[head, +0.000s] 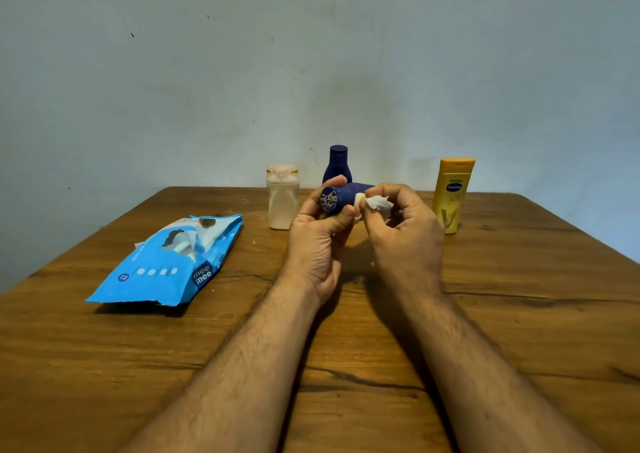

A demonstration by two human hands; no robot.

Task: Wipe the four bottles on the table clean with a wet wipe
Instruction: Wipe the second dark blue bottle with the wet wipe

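My left hand (317,234) holds a small dark blue bottle (344,196) on its side above the table, its base turned toward me. My right hand (403,231) pinches a crumpled white wet wipe (379,205) against that bottle's right side. Three more bottles stand upright at the back of the wooden table (138,366): a pale pink one with a clear cap (283,198), a second dark blue one (337,163) partly hidden behind my hands, and a yellow lotion bottle (452,194) on the right.
A blue pack of wet wipes (166,265) lies on the left of the table, its flap open with a white wipe poking out. A plain pale wall rises just behind the table's far edge.
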